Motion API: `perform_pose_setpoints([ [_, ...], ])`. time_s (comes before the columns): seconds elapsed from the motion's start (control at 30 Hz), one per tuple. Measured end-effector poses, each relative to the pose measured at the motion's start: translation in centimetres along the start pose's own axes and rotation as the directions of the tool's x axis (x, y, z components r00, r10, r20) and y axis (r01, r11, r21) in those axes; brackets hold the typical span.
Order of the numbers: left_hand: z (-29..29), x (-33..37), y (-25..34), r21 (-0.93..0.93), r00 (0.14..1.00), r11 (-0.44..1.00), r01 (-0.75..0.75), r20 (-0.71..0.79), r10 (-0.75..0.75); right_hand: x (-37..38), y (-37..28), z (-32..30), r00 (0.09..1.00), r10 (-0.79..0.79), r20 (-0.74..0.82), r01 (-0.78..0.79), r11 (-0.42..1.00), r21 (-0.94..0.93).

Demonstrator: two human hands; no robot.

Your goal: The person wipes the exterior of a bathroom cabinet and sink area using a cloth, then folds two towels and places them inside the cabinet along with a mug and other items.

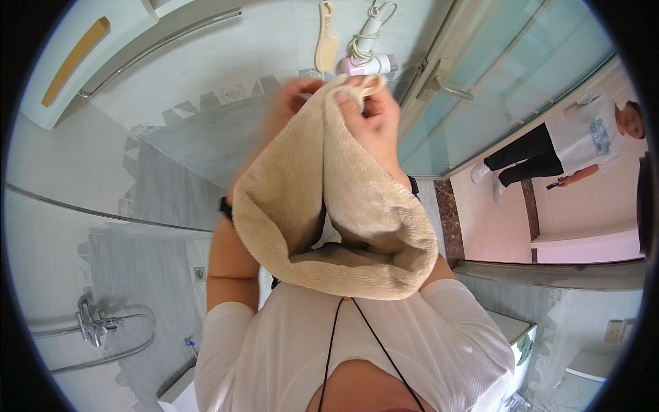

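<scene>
A beige plush cloth (288,185) hangs in front of my chest, gathered at the top and spreading into a wide, open fold at the bottom. My right hand (374,120) pinches its upper edge, thumb on the near face, beside a small loop (371,86) of the same colour. On the other side of that edge, my left hand (292,96) is curled against the cloth. It is blurred by motion, and the cloth covers part of its fingers.
A cream comb (326,41) and a white and pink hair dryer (369,58) hang on the far wall. A metal rail (165,48) runs left of them. At right stands a glass door (494,75); beyond it is a person (583,134). A shower mixer (96,323) is at lower left.
</scene>
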State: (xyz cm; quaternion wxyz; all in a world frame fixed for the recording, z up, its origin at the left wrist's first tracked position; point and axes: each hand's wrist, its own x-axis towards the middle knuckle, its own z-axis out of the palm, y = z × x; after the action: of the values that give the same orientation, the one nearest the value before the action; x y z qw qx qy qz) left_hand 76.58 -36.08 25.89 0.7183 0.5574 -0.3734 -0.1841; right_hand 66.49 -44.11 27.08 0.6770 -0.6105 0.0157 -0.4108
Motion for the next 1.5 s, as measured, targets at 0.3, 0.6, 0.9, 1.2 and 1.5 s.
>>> perform_pose_setpoints([
  [0.3, 0.8, -5.3, 4.6, 0.458, 0.494, 0.665, -0.590, 0.856, -0.152, 3.0, 0.9, -4.5, 0.918, -0.350, -0.188, 0.274, 0.900, -0.338],
  [0.6, -9.3, -2.9, 4.3, 0.855, 0.776, 0.115, -0.505, 0.509, -0.373, 4.6, 0.4, -12.5, 0.945, -0.263, -0.196, 0.179, 0.915, -0.361],
  [0.9, -8.4, -2.7, 9.9, 0.816, 0.816, 0.013, -0.577, 0.578, -0.019, 3.4, 0.0, -13.9, 0.914, -0.340, -0.219, 0.223, 0.875, -0.429],
  [1.2, -11.5, -8.9, 11.2, -0.139, 0.822, 0.933, -0.331, 0.444, 0.358, -0.6, -8.0, -8.0, 0.770, -0.637, -0.045, 0.621, 0.763, -0.181],
  [1.5, -2.3, -14.0, -10.1, -0.009, 0.587, 0.762, 0.648, 0.643, -0.491, 6.0, 0.3, -2.3, 0.962, -0.116, 0.246, 0.244, 0.767, -0.594],
])
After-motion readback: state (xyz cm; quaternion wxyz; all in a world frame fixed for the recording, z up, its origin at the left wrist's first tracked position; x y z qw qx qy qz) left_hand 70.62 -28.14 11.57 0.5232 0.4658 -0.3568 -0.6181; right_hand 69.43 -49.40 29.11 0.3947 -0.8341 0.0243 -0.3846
